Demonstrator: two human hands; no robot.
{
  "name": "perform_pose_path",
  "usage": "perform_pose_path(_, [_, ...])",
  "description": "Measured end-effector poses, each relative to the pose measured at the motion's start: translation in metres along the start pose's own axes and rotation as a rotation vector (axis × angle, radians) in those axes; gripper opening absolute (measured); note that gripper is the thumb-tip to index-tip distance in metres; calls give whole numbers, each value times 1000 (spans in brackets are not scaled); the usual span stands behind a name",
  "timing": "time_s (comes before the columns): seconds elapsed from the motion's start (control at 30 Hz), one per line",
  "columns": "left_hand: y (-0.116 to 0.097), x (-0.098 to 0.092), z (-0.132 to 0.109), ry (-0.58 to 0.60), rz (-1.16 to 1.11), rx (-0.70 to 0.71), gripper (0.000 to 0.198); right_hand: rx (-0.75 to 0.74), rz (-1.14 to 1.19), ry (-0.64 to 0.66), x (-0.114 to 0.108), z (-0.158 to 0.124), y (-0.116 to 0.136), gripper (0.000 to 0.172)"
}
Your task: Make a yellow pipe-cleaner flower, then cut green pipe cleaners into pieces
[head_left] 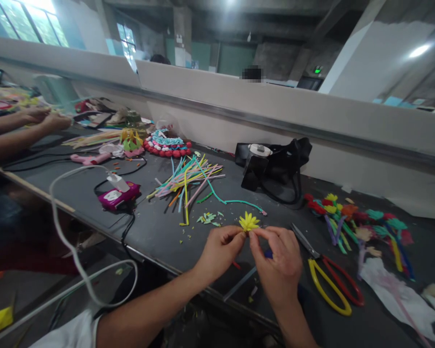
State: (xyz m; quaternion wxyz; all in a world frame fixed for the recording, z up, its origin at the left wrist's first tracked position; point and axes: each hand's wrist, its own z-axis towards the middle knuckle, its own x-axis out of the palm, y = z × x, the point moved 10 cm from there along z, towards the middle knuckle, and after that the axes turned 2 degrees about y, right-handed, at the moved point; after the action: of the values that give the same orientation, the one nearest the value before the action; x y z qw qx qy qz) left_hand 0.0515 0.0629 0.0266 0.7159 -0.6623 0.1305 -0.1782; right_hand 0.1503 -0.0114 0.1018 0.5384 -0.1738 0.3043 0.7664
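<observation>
A yellow flower with pointed petals, apparently made of pipe cleaner, is pinched between my two hands above the dark table. The thumb and forefinger of my left hand close on its lower left side. On the right side, my right hand grips the base with thumb and forefinger. Fingers hide the flower's underside. Small pale green clippings lie just beyond my left hand. Right of my right hand rest scissors with one yellow and one red handle.
Loose pipe cleaners are piled mid-table. Finished colourful flowers lie at right, near a black bag. A purple power socket with cables and a pink glue gun sit left. Another person's hands work at far left.
</observation>
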Motion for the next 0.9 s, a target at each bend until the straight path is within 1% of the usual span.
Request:
perform_pose_path(0.2, [-8,-5,-2,-48,103,78,27,5,1,11,1,1,-2,5])
perform_pose_path(0.4, [-13,-1,-3,-14,224,152,28,9,16,8,2,1,-2,4])
perform_pose_path(0.5, [-11,-2,-2,-10,205,151,29,16,18,21,4,0,-5,5])
perform_pose_path(0.57, [-4,-2,-1,6,114,96,30,22,34,4,1,-2,-7,7])
perform_pose_path(0.67, [12,3,-3,56,-123,-90,31,49,82,-37,-13,-4,-10,10])
perform_pose_path(0.73, [17,7,-10,93,-267,-202,33,77,112,-52,-24,-6,-10,10])
perform_pose_path(0.8, [13,10,-18,118,-355,-243,34,92,144,-52,-36,-8,-4,7])
perform_pose_path(0.9, [2,11,-35,138,-412,-238,31,87,204,-36,-51,-14,12,4])
